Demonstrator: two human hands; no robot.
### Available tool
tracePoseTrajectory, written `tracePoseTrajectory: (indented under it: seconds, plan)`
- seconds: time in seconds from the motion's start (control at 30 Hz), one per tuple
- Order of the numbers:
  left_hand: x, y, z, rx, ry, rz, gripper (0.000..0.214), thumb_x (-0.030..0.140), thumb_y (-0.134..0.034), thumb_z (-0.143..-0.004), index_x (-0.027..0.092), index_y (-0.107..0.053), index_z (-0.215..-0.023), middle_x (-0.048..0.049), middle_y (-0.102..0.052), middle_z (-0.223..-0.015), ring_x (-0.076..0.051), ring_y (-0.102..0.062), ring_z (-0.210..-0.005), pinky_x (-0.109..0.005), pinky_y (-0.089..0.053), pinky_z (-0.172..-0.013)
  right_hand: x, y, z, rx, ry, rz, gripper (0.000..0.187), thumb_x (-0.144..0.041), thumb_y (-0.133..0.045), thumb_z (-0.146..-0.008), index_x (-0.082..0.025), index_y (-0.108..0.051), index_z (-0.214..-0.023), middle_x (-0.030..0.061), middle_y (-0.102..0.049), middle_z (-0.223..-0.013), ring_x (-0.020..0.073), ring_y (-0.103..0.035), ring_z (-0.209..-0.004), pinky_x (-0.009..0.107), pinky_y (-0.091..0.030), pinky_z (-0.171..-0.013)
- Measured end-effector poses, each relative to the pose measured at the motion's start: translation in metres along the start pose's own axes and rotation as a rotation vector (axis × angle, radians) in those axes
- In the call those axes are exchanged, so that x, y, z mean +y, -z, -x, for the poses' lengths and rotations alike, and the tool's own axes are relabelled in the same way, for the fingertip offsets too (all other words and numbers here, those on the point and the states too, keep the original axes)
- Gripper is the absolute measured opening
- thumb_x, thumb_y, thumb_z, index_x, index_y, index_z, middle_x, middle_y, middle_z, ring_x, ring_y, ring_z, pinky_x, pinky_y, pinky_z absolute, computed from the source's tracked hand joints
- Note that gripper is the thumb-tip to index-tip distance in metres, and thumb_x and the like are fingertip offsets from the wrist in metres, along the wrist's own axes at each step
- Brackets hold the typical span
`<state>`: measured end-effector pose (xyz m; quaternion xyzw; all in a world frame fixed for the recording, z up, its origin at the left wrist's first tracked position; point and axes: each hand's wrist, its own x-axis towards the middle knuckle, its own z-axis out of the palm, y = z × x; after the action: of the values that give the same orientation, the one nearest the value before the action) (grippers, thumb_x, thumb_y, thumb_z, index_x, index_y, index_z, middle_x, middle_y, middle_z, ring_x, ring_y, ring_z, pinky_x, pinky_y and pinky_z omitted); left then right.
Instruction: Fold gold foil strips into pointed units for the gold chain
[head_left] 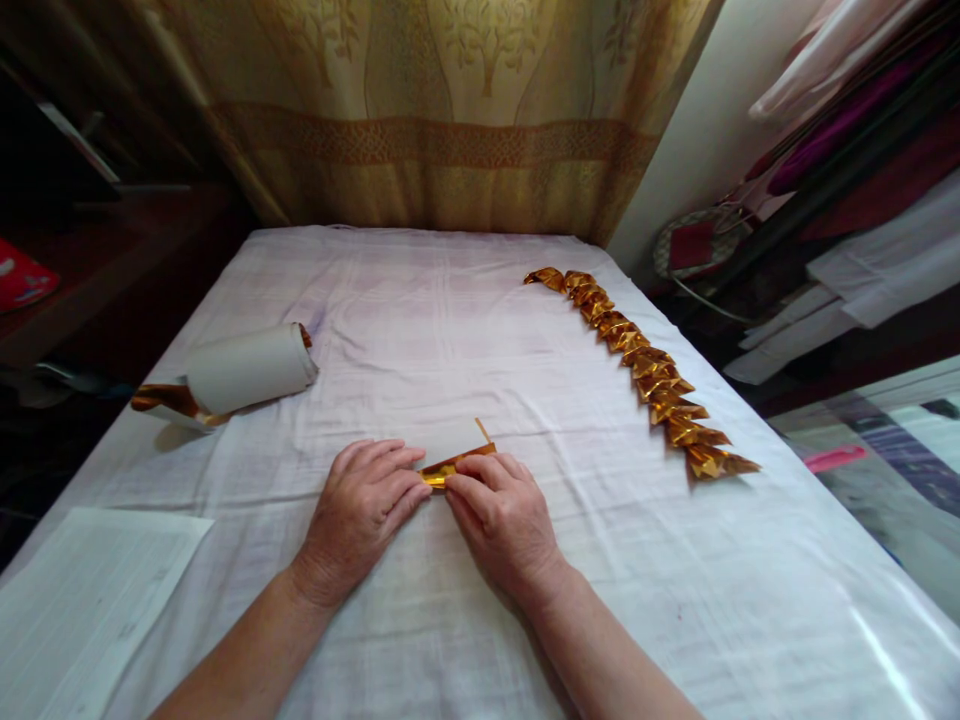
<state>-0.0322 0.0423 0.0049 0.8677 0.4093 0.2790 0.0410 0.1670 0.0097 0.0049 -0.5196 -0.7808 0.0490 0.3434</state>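
Forearms (244,645) converging, left hand (364,500) and right hand (506,510) palm-down, holding foil (438,481)

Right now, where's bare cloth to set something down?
Free: white cloth beyond the left hand and right hand, between the white-backed roll and gold folded chain; also the near right, between chain and right forearm. Crowded: in the middle, where both hands hold gold paper; left side, with roll and white sheet.
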Motion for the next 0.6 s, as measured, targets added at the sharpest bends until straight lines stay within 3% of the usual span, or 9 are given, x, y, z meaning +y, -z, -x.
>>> tracePoseTrajectory:
  seconds: [0.3,0.6]
  plan:
    - [-0.0075,0.0028,0.0017,-0.070,-0.017,0.086,0.020,0.043,-0.069,-0.087,0.028,-0.073,-0.100,-0.0018,-0.075,-0.111,-0.025,-0.063,-0.109,-0.044,-0.040,-0.099,0.0034,0.0011,0.0025,-0.002,-0.015,-0.074,0.013,-0.016,-0.059,-0.094,-0.019,-0.070,-0.088,0.0046,-0.070,-0.090,0.0194,-0.059,-0.083,0.032,-0.049,-0.077]
    - [-0.0052,0.0052,0.0000,-0.044,-0.095,0.099,0.014,0.029,-0.057,-0.097,0.025,-0.070,-0.100,0.0004,-0.076,-0.103,-0.020,-0.063,-0.103,-0.040,-0.040,-0.099,-0.0028,0.0037,0.0042,-0.025,0.005,-0.066,0.010,-0.019,-0.059,-0.094,-0.018,-0.068,-0.099,0.0068,-0.070,-0.099,0.0211,-0.061,-0.091,0.034,-0.049,-0.084]
